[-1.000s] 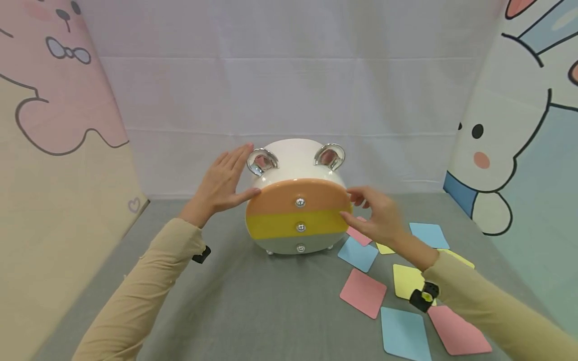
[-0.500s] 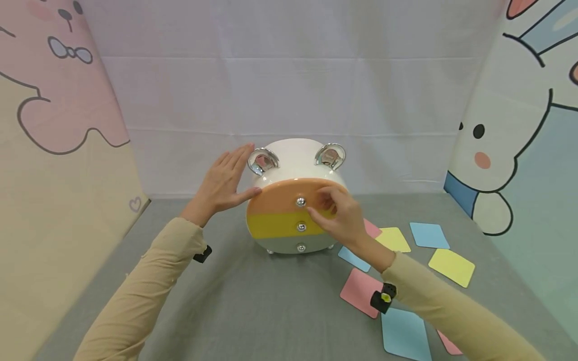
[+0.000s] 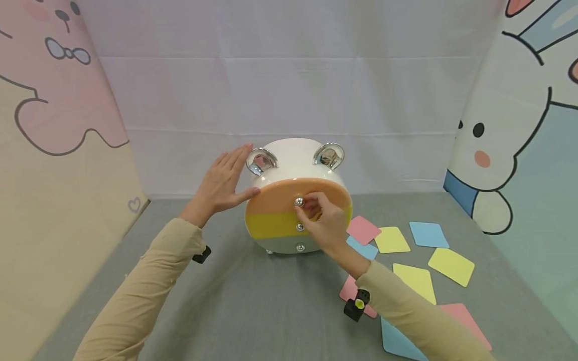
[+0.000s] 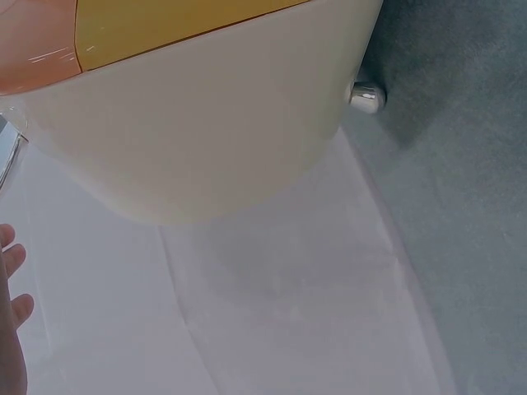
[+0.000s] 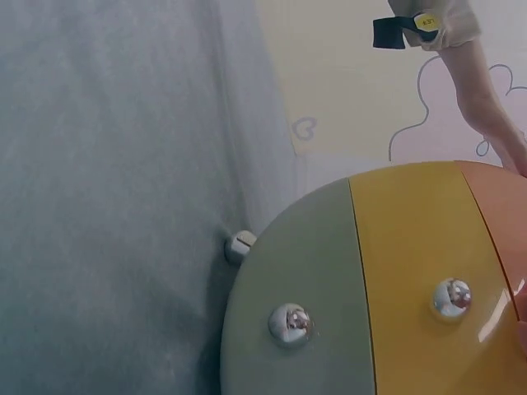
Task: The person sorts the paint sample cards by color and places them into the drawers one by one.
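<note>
A rounded white cabinet with two silver ears stands at the middle, its front split into an orange top drawer, a yellow middle drawer and a green-grey bottom drawer. Each drawer has a silver knob. My left hand rests at the cabinet's upper left side, fingers straight, thumb touching the orange edge. My right hand pinches the top knob between thumb and fingers. All three drawers look closed. The right wrist view shows the lower knob and middle knob.
Several pink, yellow and blue cards lie on the grey cloth at the right, among them a blue card and a yellow card. The right forearm passes over some of them. A white curtain hangs behind, with cartoon panels at both sides.
My right hand has moved left from the cabinet's right side across its front and taken hold of the top knob. My left hand has stayed in place.
</note>
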Tool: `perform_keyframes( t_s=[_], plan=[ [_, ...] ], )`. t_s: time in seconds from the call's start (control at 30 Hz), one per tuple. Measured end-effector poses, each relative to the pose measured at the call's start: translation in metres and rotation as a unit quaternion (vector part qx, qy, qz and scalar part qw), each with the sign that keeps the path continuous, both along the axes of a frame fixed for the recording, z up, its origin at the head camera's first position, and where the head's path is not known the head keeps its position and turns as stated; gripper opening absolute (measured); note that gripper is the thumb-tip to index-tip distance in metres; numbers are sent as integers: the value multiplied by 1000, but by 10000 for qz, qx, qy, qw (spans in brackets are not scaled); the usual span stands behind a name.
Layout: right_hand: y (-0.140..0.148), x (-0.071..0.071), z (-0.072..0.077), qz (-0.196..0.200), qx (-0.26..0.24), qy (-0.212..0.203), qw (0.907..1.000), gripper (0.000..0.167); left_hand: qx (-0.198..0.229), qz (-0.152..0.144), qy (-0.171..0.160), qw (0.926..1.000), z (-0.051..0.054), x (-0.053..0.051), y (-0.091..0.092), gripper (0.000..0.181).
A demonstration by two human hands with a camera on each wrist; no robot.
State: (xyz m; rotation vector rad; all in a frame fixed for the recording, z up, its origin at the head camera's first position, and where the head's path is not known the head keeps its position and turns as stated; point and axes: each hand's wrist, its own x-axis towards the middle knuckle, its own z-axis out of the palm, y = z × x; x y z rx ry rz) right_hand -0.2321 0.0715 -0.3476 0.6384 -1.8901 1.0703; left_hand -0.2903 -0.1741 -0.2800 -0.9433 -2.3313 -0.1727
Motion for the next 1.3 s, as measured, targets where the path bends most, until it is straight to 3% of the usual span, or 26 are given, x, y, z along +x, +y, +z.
perform_keyframes(
  t_s=[0.3,0.87,1.03,1.3],
  plan=[
    [-11,-4,-6,-511,-176,435,9976,24,-32,-40,89,9999,2,0,2,95],
    [-12,-4,-9,-373,-438,503,9971,21,47,-128,87,9999,1,-2,0,93],
    [-10,3,-9,-225,-410,530,9975,22,71,-125,58,9999,1,-1,-1,93],
    [-6,22,-6,-37,-303,214,9993,22,133,-107,-54,9998,0,0,-2,92]
  ],
)
